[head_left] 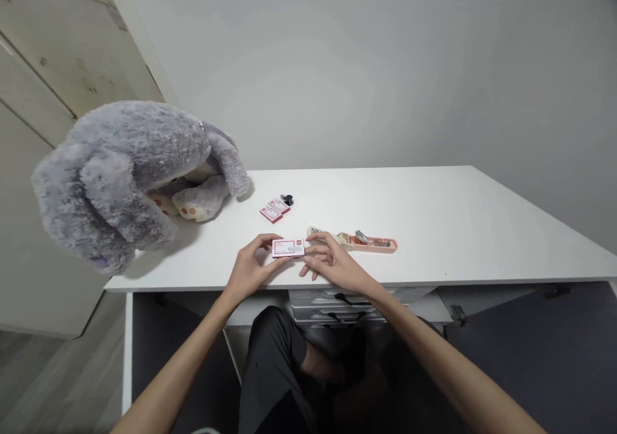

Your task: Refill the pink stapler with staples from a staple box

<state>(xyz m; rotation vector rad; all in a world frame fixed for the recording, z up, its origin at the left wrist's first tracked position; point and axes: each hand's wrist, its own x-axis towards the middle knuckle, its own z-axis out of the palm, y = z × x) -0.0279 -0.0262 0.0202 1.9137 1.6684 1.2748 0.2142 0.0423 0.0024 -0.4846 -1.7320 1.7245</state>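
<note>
A small white and red box (288, 247) is held just above the white table (434, 228) near its front edge. My left hand (250, 268) grips the box's left end between thumb and fingers. My right hand (332, 262) pinches its right end, the other fingers spread. Just behind my right hand lies a pink stapler (366, 242), swung open, with its metal insides showing.
Two more small red boxes (274, 209) and a black binder clip (287, 199) lie further back. A large grey plush elephant (130, 177) sits on the table's left end. Drawers (337, 305) hang under the table above my knees. A pale wall stands behind.
</note>
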